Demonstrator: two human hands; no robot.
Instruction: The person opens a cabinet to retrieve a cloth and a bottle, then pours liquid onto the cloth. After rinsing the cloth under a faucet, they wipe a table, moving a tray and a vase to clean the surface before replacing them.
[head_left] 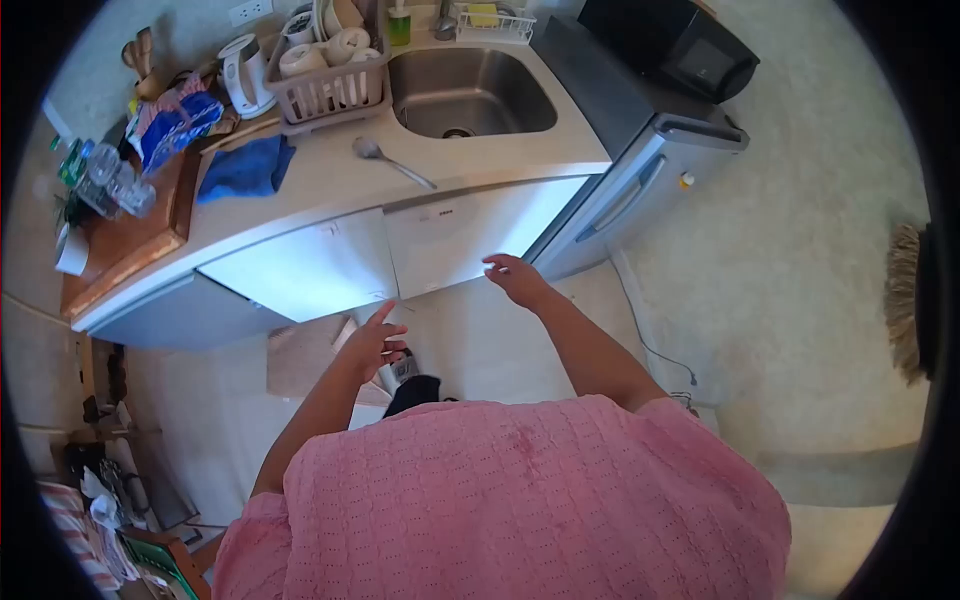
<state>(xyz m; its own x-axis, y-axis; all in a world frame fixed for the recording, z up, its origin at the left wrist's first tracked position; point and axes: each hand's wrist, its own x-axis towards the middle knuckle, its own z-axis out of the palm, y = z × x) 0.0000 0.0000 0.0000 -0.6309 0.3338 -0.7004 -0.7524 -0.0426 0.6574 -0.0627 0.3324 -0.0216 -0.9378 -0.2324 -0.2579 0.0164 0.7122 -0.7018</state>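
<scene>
My left hand [374, 346] hangs in the air in front of the white cabinet doors [305, 264], its fingers spread and nothing in it. Higher and to the right, my right hand [515, 280] is before the lower edge of the right-hand door, fingers loosely bent and apart, also holding nothing. Neither hand appears to touch the doors. On the counter [330, 180] above them lies a metal ladle [392, 163], with a folded blue cloth [246, 168] to its left.
A steel sink [480, 95] is set into the counter beside a dish rack [330, 92] of crockery. A white kettle [245, 78] and plastic bottles [118, 180] stand further left. To the right is a small fridge [630, 190] with a black microwave [690, 50] on top. A cable [650, 345] runs along the floor.
</scene>
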